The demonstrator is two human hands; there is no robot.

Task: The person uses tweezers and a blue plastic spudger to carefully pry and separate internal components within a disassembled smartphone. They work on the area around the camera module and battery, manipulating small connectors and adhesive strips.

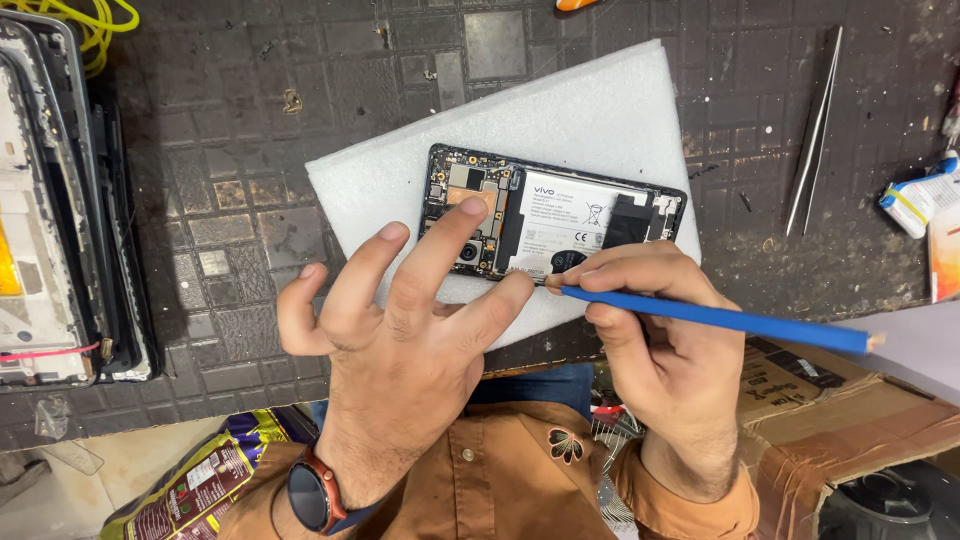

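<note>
I see a dark, worn, grid-patterned tabletop, scuffed and dusty, with a white foam pad laid at an angle in the middle. On the pad lies an opened phone, back cover off, its battery and circuit board exposed.

My worry is the blue-handled tool: its tip sits at the near edge of the phone, right beside the battery. If it slips or digs in, I judge it could nick the battery or scratch the board. The foam is soft, so the phone could also shift under pressure if the bracing finger lifts.

My left hand is spread wide and holds nothing; its fingers arch upward, the middle fingertip resting on the board near the camera, the thumb reaching toward the tool tip. My right hand is closed around the tool in a pen-like grip, wrist low, handle pointing off to the right.

Tweezers lie well apart on the right, and a stack of phone frames sits at the left edge.
</note>
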